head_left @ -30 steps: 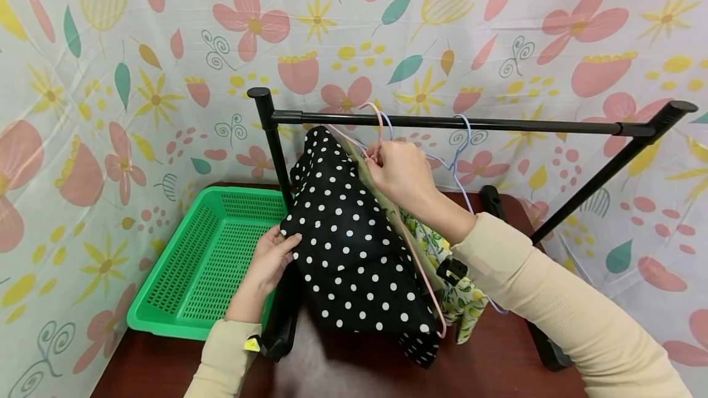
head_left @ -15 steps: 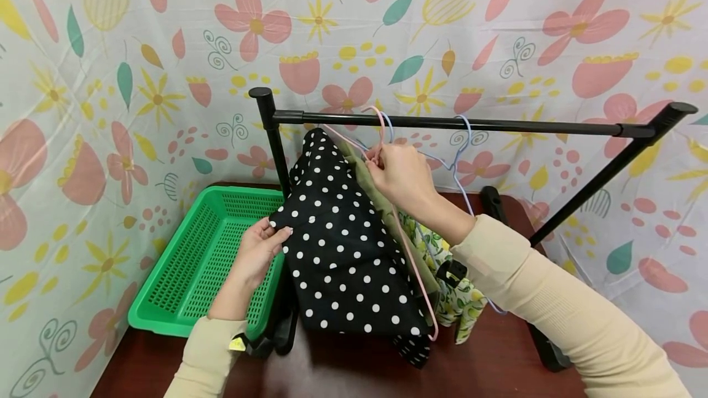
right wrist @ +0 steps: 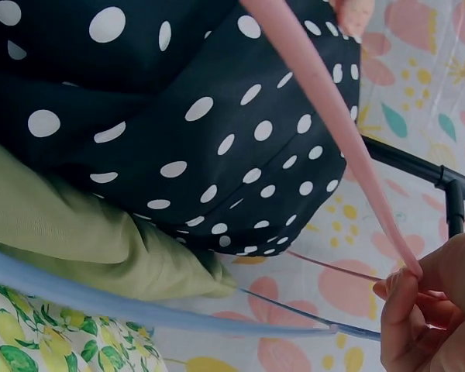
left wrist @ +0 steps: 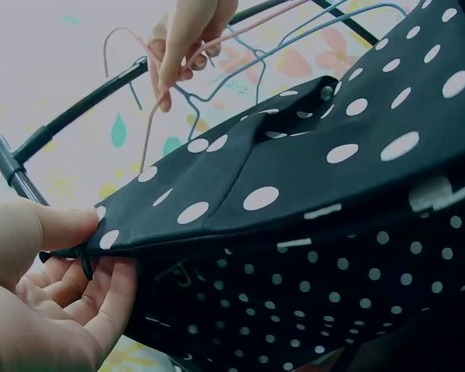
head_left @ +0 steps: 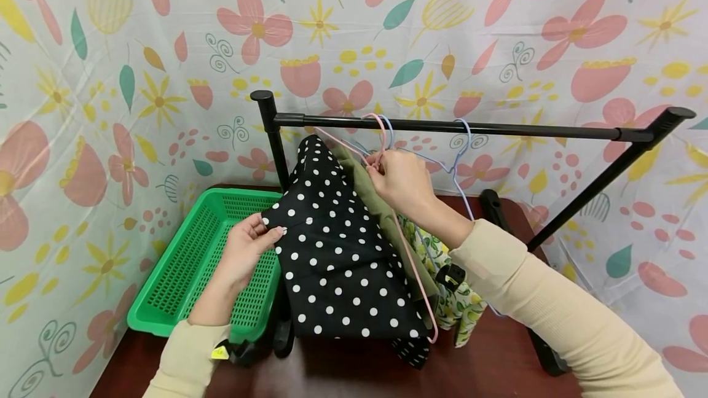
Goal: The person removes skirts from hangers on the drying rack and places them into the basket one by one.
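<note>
My left hand (head_left: pixel 243 250) pinches the left edge of a black garment with white polka dots (head_left: pixel 340 263) between thumb and fingers. In the left wrist view, a fold of the dotted cloth (left wrist: pixel 256 170) runs away from the fingertips. With my right hand (head_left: pixel 406 180) I pinch a pink hanger (head_left: pixel 412 250) just below its hook, which sits over the black rail. The garment drapes on this hanger, whose right arm slants down along the garment's side. In the right wrist view, the pink hanger bar (right wrist: pixel 337 124) crosses in front of the dots.
A black rack rail (head_left: pixel 514 131) spans the back. Behind the dotted garment hang a green garment (head_left: pixel 376 201) and a lemon-print one (head_left: pixel 461 300). A blue hanger (head_left: pixel 461 164) hangs right of my hand. A green basket (head_left: pixel 221 269) stands left on the dark red table (head_left: pixel 332 373).
My left hand has moved left and slightly up, drawing the dotted garment's edge outward toward the basket. More of the green garment shows. The right hand stays almost still on the pink hanger.
</note>
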Demonstrator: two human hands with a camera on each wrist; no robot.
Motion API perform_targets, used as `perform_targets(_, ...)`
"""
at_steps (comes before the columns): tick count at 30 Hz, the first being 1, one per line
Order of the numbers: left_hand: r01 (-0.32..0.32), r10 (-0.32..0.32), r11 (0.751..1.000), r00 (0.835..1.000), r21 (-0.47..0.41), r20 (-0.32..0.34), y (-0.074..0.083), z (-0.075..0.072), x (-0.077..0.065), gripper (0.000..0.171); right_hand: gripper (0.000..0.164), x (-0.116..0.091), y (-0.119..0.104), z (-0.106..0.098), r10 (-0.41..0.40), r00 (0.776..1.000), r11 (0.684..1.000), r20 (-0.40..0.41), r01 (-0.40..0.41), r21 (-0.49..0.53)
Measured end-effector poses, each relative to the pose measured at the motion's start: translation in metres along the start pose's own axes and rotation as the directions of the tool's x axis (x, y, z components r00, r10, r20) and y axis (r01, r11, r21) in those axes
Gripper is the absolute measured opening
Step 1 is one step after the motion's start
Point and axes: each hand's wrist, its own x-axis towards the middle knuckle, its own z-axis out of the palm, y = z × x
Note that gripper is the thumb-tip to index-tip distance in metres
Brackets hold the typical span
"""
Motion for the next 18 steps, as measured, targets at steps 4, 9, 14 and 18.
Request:
perform_targets(4,-0.054,0.053,0.998,0.998,0.042,0.016,0.009,-0.003,-0.003,0.018,0.026,0.000,-0.001,0.002,-0.001,1.000,1.000,0.002,0.001,0.017)
perform_targets(9,-0.100,0.098,0.990,0.995,0.100,0.023,0.021,-0.009,-0.008,0.018,0.021,0.001,-0.002,0.002,0.011,1.000,1.000,0.015,-0.011,0.017)
perform_targets(14,-0.135,0.133,0.979,0.991,0.155,0.021,0.029,-0.017,-0.010,0.019,0.020,0.001,-0.002,0.002,0.013,1.000,1.000,0.019,-0.013,0.013)
perform_targets(18,-0.152,0.152,0.972,0.988,0.181,0.016,0.036,-0.024,-0.012,0.019,0.024,0.002,-0.002,0.003,0.013,1.000,1.000,0.021,-0.013,0.007)
